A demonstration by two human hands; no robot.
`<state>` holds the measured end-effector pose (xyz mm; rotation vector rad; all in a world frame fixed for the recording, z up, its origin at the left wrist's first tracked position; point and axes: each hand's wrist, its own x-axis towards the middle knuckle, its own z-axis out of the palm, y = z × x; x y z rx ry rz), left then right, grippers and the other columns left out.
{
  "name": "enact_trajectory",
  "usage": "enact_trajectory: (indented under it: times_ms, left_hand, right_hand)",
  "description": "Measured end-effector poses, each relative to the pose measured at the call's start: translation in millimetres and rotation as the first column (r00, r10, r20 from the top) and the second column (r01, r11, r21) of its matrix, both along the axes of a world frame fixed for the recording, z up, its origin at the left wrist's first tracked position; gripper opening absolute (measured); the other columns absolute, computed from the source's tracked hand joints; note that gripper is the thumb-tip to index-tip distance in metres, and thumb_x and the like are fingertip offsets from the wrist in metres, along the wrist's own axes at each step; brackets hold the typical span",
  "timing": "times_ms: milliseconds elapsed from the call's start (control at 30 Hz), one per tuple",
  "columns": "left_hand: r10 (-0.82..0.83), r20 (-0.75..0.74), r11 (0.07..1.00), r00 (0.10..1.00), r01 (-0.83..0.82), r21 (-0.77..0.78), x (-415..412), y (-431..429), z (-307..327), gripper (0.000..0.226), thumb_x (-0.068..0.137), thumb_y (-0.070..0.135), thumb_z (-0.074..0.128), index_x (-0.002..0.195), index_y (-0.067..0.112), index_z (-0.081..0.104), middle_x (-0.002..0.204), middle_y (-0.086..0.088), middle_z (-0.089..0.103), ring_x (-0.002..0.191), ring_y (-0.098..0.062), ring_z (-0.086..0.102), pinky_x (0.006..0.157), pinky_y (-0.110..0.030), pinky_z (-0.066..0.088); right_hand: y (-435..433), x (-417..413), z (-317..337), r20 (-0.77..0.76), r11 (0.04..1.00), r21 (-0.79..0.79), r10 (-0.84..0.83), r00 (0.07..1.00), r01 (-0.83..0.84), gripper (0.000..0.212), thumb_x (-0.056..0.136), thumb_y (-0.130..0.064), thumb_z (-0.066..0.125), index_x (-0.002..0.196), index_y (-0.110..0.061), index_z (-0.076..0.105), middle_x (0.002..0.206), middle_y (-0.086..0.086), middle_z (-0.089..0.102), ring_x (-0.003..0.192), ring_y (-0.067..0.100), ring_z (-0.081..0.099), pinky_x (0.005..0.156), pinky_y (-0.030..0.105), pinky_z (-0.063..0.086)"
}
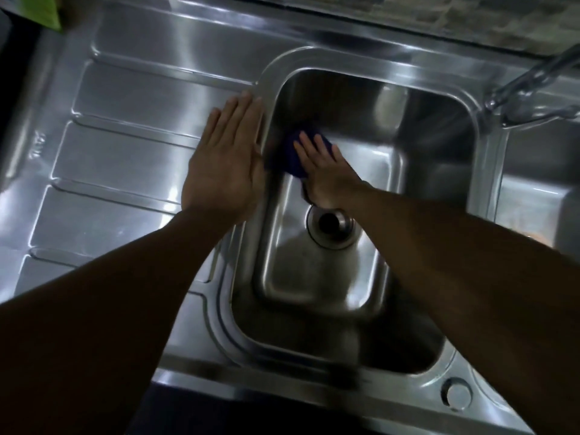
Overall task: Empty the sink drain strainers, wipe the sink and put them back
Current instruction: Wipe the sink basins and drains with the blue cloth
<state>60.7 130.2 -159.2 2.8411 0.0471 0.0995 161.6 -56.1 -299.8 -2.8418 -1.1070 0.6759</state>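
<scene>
A stainless steel sink basin (370,277) fills the middle of the view. Its round drain opening (329,226) lies in the floor of the basin and looks dark and open, with no strainer visible in it. My right hand (326,171) is down inside the basin, fingers spread flat on a dark blue cloth (295,155), pressing it against the left wall and floor. My left hand (226,161) rests flat and open on the draining board, its fingers along the basin's left rim.
The ribbed draining board (110,152) stretches to the left. A chrome tap (533,80) reaches in from the upper right. A second basin (533,196) shows at the right edge. A round cap (459,394) sits on the near rim. A green object (44,11) shows at top left.
</scene>
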Motion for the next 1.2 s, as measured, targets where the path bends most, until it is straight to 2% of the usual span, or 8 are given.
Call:
enact_trajectory:
  times_ms: [133,267,367,467,567,833,1067,1200]
  left_hand:
    - [-0.016,0.027,1.000,1.000,0.016,-0.004,-1.2,-0.1,-1.6,0.059,0.101,0.025,0.030,0.156,0.006,0.027,0.165,-0.014,0.025,0.156,-0.024,0.016,0.128,-0.045,0.013]
    - [-0.002,0.024,1.000,1.000,0.002,-0.007,-1.1,-2.8,1.3,0.060,0.099,0.025,0.028,0.156,0.007,0.028,0.164,-0.014,0.027,0.155,-0.025,0.018,0.127,-0.045,0.014]
    - [0.003,0.045,1.000,0.999,-0.002,-0.019,-1.6,-5.1,4.3,0.060,0.098,0.023,0.027,0.155,0.006,0.030,0.163,-0.015,0.029,0.155,-0.027,0.020,0.127,-0.045,0.014]
    - [-0.002,0.045,1.000,0.999,0.003,-0.020,-2.3,-4.9,6.9,0.058,0.098,0.018,0.031,0.154,0.004,0.032,0.162,-0.017,0.030,0.154,-0.030,0.022,0.127,-0.046,0.014]
    - [-0.005,0.025,1.000,1.000,0.006,-0.028,-3.0,-6.3,10.3,0.057,0.100,0.018,0.031,0.154,0.003,0.032,0.162,-0.017,0.029,0.154,-0.029,0.022,0.127,-0.045,0.013]
    - [-0.011,0.018,1.000,1.000,0.012,-0.026,-0.9,-2.0,7.6,0.055,0.103,0.022,0.033,0.155,0.005,0.031,0.164,-0.016,0.027,0.155,-0.027,0.018,0.127,-0.044,0.012]
    - [-0.013,0.003,1.000,1.000,0.013,-0.029,1.2,-0.6,0.1,0.058,0.106,0.040,0.023,0.157,0.013,0.027,0.166,-0.013,0.023,0.156,-0.025,0.014,0.128,-0.045,0.012]
    - [-0.005,-0.001,1.000,1.000,0.005,-0.008,0.9,-1.7,-0.4,0.059,0.105,0.041,0.027,0.157,0.013,0.028,0.166,-0.013,0.023,0.156,-0.025,0.014,0.128,-0.043,0.011]
  right_hand:
    - [9.7,-47.8,0.4,-0.054,0.999,0.032,-0.018,0.998,0.020,0.082,0.094,-0.028,0.047,0.159,-0.011,0.001,0.168,0.009,-0.008,0.154,0.035,-0.005,0.122,0.053,0.001]
    - [-26.2,-148.7,10.6,-0.137,0.970,0.107,0.230,0.963,-0.217,0.085,0.086,-0.019,0.052,0.160,-0.012,0.010,0.168,0.008,0.002,0.154,0.035,0.004,0.122,0.053,0.008]
    - [-62.8,-185.0,19.3,-0.296,0.941,0.077,0.336,0.894,-0.329,0.094,0.082,-0.010,0.055,0.160,-0.018,0.004,0.168,0.002,-0.006,0.154,0.027,-0.010,0.122,0.050,-0.001]
    - [-92.7,-185.5,31.4,-0.363,0.969,-0.088,0.185,0.913,-0.231,0.093,0.089,-0.009,0.050,0.159,-0.022,-0.009,0.165,-0.003,-0.021,0.152,0.024,-0.019,0.122,0.045,-0.007]
    - [-120.7,-189.6,39.7,-0.201,0.974,-0.225,-0.084,0.976,0.037,0.086,0.096,-0.029,0.043,0.157,-0.016,-0.016,0.163,0.003,-0.025,0.153,0.030,-0.017,0.123,0.042,-0.006]
    - [-82.5,-114.5,15.8,-0.067,0.821,-0.107,-0.568,0.820,0.560,0.094,0.090,-0.036,0.053,0.158,-0.004,-0.004,0.165,0.017,-0.014,0.153,0.035,-0.010,0.125,0.047,-0.001]
    - [-45.1,-24.0,3.3,-0.027,0.818,-0.004,-0.575,0.818,0.575,0.092,0.081,-0.041,0.041,0.160,-0.013,0.004,0.168,0.005,-0.007,0.154,0.031,-0.003,0.123,0.049,-0.001]
    - [-10.6,-59.2,3.1,-0.044,0.937,0.219,-0.268,0.963,0.271,0.075,0.092,-0.018,0.050,0.159,-0.010,0.016,0.168,0.007,0.008,0.154,0.033,0.005,0.124,0.051,0.010]
